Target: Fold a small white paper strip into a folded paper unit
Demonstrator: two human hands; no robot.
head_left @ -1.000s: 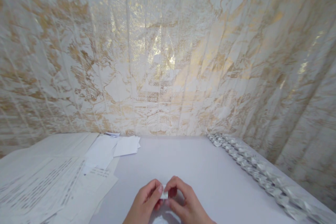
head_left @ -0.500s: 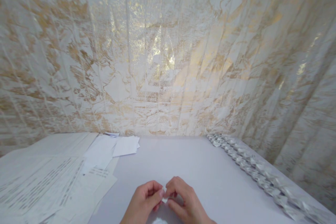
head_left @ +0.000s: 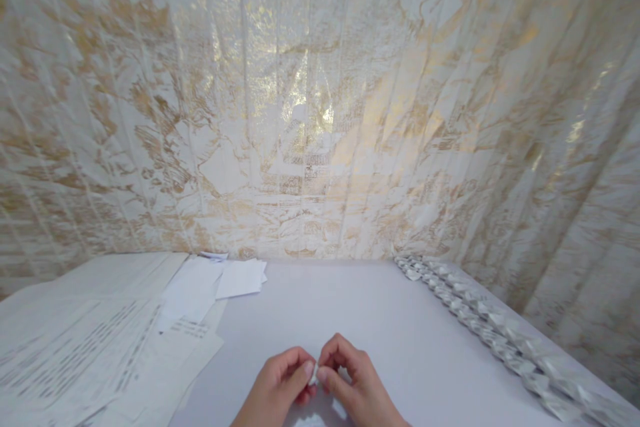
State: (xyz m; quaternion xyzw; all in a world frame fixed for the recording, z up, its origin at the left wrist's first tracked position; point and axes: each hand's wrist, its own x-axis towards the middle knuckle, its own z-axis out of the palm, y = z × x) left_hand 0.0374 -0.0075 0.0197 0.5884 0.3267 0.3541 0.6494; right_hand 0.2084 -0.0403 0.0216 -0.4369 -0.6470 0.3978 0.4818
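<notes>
A white-and-gold curtain (head_left: 320,100) hangs behind a pale desk (head_left: 360,307). At the desk's near edge the left hand (head_left: 277,393) and the right hand (head_left: 355,390) meet, thumbs and forefingers pinched together on a small white paper piece (head_left: 313,373). It is held just above the desk between the fingertips, and most of it is hidden by them, so I cannot tell its exact shape or how many folds it has. Both sets of fingers are clamped on it, the other fingers curled under.

Along the right side of the desk runs a long row of folded pieces (head_left: 490,333), one after another from the curtain towards the near corner. I judge these to be finished ones, so much of the work looks done. On the left lie printed sheets (head_left: 85,353), overlapping, and further back a few small blank slips (head_left: 240,277) near the curtain. These seem to be stock not yet used, so more is left to fold. The piece in hand looks partly worked, small and tightly pressed, not yet set down with the row.
</notes>
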